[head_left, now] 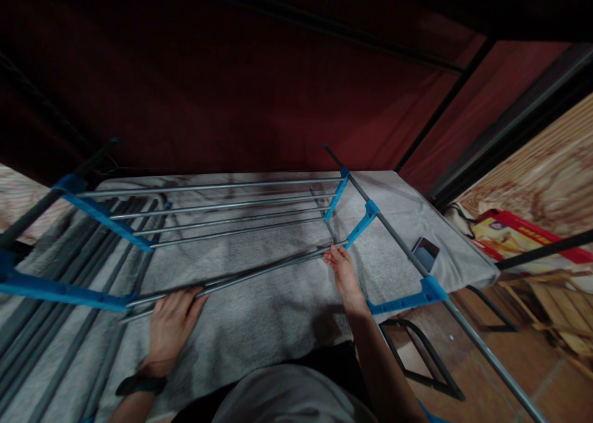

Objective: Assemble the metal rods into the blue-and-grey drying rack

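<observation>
A rack of grey metal tubes with blue plastic brackets lies in front of me, several crossbars point(222, 208) joining its two sides. Nearer to me, two thin metal rods point(259, 272) run close together from the lower left blue bracket point(69, 294) towards a blue bracket point(361, 226) on the right. My left hand point(173, 318) is closed over the rods near their left end, a dark band on its wrist. With its fingertips, my right hand point(340, 267) pinches a rod near its right end, just beside the blue bracket. Whether both rods sit in the brackets I cannot tell.
The rack rests on a grey fleece-covered bed point(278, 312). Several loose grey tubes point(60, 324) lie at the left. A phone point(425, 253) lies beyond the right upright. A red and yellow box point(523, 238) and wooden slats point(556, 305) stand at right; dark red curtain point(231, 89) hangs behind.
</observation>
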{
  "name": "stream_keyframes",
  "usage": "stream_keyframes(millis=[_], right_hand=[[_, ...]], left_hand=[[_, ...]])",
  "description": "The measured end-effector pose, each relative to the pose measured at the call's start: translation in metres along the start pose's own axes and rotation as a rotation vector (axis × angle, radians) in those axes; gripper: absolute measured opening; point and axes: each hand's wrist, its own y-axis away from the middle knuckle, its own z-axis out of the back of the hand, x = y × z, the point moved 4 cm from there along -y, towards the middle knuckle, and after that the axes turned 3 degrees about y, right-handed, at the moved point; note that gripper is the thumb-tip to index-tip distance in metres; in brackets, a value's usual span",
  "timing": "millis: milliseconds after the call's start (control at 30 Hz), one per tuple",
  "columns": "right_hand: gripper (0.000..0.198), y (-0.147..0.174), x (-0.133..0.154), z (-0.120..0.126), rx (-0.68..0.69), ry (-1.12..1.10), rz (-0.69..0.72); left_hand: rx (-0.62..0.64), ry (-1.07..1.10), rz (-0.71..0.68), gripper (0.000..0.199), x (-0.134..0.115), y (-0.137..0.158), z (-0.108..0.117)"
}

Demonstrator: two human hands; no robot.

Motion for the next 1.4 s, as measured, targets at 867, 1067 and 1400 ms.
stream_keyframes(millis=[867,1067,1400], right_hand=[[0.046,0.001,-0.005,0.004,-0.008,0.014,-0.034],[0.041,0.001,-0.009,0.013,0.033,0.070,-0.031],[0.034,-0.003,-0.007,0.020,0.035,0.034,-0.034]], left_hand=[[-0.032,0.002,-0.015,0.026,0.006,0.006,-0.010],[-0.016,0.050,0.022,0.022,-0.008,-0.001,0.001],[0.047,0.019,0.041,0.022,-0.017,-0.025,0.021]])
